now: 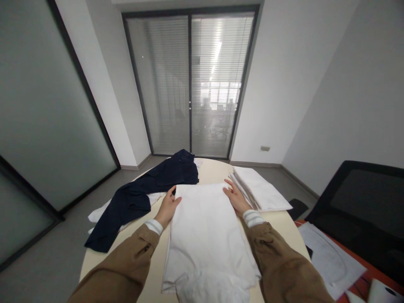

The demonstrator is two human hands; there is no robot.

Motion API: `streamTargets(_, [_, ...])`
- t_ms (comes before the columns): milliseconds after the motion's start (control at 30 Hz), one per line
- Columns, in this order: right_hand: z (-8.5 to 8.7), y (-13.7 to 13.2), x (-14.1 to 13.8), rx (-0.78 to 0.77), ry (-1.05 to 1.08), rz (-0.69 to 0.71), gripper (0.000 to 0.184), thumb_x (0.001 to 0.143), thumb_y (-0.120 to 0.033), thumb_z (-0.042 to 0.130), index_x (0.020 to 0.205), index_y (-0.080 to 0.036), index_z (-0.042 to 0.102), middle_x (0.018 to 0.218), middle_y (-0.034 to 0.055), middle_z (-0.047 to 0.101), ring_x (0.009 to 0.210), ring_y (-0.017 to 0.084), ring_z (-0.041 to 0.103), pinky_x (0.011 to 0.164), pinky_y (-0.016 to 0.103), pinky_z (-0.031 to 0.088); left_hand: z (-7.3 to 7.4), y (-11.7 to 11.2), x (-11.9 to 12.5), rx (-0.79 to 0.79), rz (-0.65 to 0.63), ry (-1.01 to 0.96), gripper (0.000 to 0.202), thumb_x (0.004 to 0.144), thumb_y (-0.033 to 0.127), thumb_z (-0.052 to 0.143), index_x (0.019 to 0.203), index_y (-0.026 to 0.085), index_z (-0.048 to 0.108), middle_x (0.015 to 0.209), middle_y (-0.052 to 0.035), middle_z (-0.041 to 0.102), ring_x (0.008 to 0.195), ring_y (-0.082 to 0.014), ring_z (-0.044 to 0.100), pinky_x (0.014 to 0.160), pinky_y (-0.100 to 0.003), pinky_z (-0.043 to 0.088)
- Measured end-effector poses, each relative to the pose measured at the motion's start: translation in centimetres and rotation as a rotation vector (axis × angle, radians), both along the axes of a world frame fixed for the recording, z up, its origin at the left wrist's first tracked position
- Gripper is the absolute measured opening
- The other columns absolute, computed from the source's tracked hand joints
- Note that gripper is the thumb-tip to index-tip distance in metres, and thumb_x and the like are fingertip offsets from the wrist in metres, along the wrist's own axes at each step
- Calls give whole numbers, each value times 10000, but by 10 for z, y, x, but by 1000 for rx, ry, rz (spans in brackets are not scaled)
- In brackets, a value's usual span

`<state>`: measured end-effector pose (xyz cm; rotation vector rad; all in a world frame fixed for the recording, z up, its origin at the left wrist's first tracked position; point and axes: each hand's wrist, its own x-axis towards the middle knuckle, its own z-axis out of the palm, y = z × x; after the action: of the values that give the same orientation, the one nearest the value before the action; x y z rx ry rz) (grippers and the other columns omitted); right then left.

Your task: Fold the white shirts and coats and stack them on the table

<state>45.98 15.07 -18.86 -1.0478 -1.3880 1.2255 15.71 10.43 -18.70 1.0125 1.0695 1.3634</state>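
A white garment (205,227) lies partly folded on the round table in front of me, its far edge straight and its near end bunched and wrinkled. My left hand (168,207) is closed on its far left corner, thumb on top of the fabric. At the far right corner, my right hand (237,198) grips the edge between thumb and fingers, with the index finger rather extended. Beyond my left hand, a dark navy garment (135,198) is spread loosely over some white cloth. A stack of folded white cloths (261,189) sits just right of my right hand.
The cream round table (211,166) carries all the clothes. A black mesh chair (366,206) stands at the right, near a red surface with papers (331,256) and a white roll (383,292). Behind the table are glass panels with blinds (217,126).
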Motion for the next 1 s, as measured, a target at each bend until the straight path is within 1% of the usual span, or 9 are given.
streamTargets(200, [5, -11, -6, -221, 131, 129, 975, 718, -336, 795, 1484, -304, 193, 1144, 90, 713, 919, 263, 717, 855, 484, 579, 8, 5, 1, 122, 173, 11, 723, 836, 251, 687, 1482, 229, 364, 1143, -113, 718, 973, -228, 712, 819, -310, 568])
streamTargets(300, [4, -11, -7, -87, 103, 116, 979, 691, -346, 799, 1484, -285, 230, 1156, 85, 704, 947, 252, 705, 859, 455, 576, 11, 6, 0, 118, 146, 15, 736, 876, 255, 638, 1521, 250, 282, 1204, -118, 691, 976, -216, 708, 837, -316, 561])
streamTargets(433, [-2, -3, -5, 116, -12, -56, 872, 734, -400, 737, 1482, -287, 303, 1165, 109, 677, 972, 238, 680, 864, 394, 569, 6, 1, 4, 34, 81, 82, 852, 819, 230, 707, 1534, 201, 246, 1241, -168, 661, 984, -233, 700, 856, -343, 552])
streamTargets(500, [-4, 1, -4, 164, -33, -122, 874, 767, -414, 703, 1508, -294, 255, 1235, 122, 639, 1030, 230, 661, 903, 391, 555, 1, -1, 5, 65, 36, 126, 862, 755, 200, 759, 1501, 201, 328, 1258, -169, 648, 1010, -248, 690, 881, -365, 545])
streamTargets(567, [-7, 3, -4, 164, -21, -138, 915, 793, -432, 676, 1539, -303, 162, 1317, 130, 589, 1091, 224, 643, 940, 397, 539, -2, 0, 5, 157, 18, 205, 701, 731, 183, 765, 1384, 210, 510, 1280, -143, 636, 1087, -257, 660, 973, -386, 504])
streamTargets(667, [-10, 4, -7, 124, -2, -91, 1029, 794, -451, 681, 1559, -297, 9, 1429, 159, 491, 1197, 239, 597, 1005, 430, 499, -5, 6, 2, 318, 111, 370, 367, 776, 183, 708, 1141, 202, 690, 1302, -110, 616, 1246, -260, 562, 1143, -392, 350])
streamTargets(733, [-11, 2, -10, 134, -62, -61, 1103, 771, -446, 715, 1557, -279, -40, 1530, 184, 356, 1339, 259, 482, 1097, 469, 408, -6, 12, 0, 360, 176, 474, 323, 811, 186, 666, 1132, 195, 693, 1317, -116, 600, 1306, -266, 512, 1187, -412, 279])
streamTargets(867, [-12, -7, -12, 262, -411, -16, 995, 783, -480, 698, 1559, -246, 120, 1635, 162, 104, 1519, 272, 111, 1216, 500, 136, -9, 11, -1, 393, 183, 732, 401, 896, 247, 574, 1291, 177, 591, 1537, -144, 380, 1419, -288, 382, 1198, -464, 266])
streamTargets(1000, [-12, -18, -13, 325, -666, -4, 759, 869, -521, 575, 1513, -214, 315, 1649, 145, 58, 1526, 268, 44, 1228, 477, 91, -11, -10, -1, 551, 55, 1062, 442, 968, 362, 497, 1377, 196, 532, 1640, -117, 162, 1492, -295, 225, 1206, -469, 245])
